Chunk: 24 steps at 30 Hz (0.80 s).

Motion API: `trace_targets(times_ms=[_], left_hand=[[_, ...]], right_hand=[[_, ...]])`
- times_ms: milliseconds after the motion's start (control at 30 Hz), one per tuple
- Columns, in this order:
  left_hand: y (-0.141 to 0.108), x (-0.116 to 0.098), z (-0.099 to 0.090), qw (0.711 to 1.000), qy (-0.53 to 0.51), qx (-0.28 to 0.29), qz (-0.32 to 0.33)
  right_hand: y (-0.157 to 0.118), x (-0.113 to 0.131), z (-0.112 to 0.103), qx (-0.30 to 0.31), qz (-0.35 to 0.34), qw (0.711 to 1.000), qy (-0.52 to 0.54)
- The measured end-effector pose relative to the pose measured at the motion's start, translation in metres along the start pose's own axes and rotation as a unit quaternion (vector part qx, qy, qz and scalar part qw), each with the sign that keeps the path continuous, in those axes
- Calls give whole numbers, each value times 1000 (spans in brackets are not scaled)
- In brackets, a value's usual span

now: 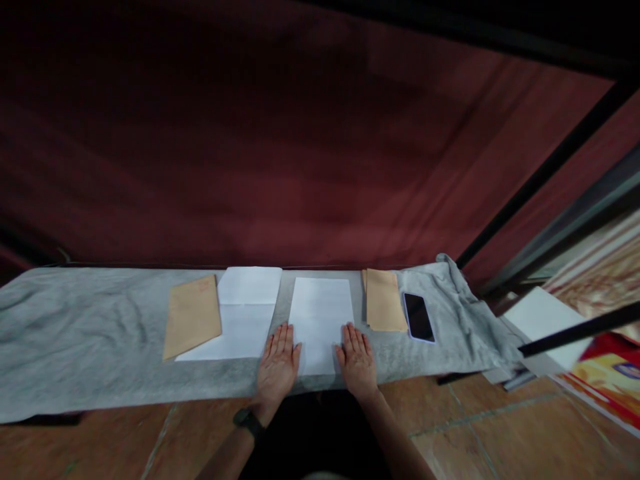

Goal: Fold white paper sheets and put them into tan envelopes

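Note:
A white sheet of paper (321, 313) lies flat on the grey cloth in front of me. At its left side rests my left hand (277, 367), fingers stretched out and holding nothing. My right hand (358, 363) lies flat at the opposite side, also open, its thumb near the sheet's edge. Left of the sheet are more white papers (250, 327) with a crease across them. A brown envelope (193, 315) partly covers their left part. To the right, a small stack of brown envelopes (385, 303) lies beyond my right hand.
A phone (419, 317) with a dark screen lies right of the envelope stack. The grey cloth (100, 333) covers a long, narrow surface. Behind it hangs a dark red sheet (280, 167), with black bars (545, 173) at the right. A red and yellow package (610, 380) is at far right.

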State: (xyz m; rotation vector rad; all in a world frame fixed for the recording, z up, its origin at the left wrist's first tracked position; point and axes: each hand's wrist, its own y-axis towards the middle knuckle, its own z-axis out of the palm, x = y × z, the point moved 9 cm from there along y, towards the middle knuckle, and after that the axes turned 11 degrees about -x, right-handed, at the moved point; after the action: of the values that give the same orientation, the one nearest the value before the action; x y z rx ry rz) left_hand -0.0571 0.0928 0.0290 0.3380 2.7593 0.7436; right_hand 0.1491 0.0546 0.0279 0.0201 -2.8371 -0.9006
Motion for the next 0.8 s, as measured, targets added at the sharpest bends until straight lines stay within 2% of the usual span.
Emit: trace_targets(times_ms=[200,300,367,467,567,667,800], left_hand=[[-15,10,-10,1000,9,-2,7],[-18,0,-16,1000,5,-10,13],[-20,-21,-16,999,-16,-8,41],[-25,-62,-7,992,-57,15,114],[-32,-83,2,986,-56,27,154],[-35,-77,3,987,-40,28,155],[-39,-57,-6,990,-32,23,135]], right_hand=[[-19,-26,-12,-32,13,999,-12],[-20,-25,-16,-47,43,998,-8],[-17,-11,-16,-44,46,998,8],[-11,26,-10,-7,3,998,58],[-12,49,-5,33,-27,995,91],[-16,44,-6,33,-26,996,82],[-22,19,-14,4,-23,998,53]])
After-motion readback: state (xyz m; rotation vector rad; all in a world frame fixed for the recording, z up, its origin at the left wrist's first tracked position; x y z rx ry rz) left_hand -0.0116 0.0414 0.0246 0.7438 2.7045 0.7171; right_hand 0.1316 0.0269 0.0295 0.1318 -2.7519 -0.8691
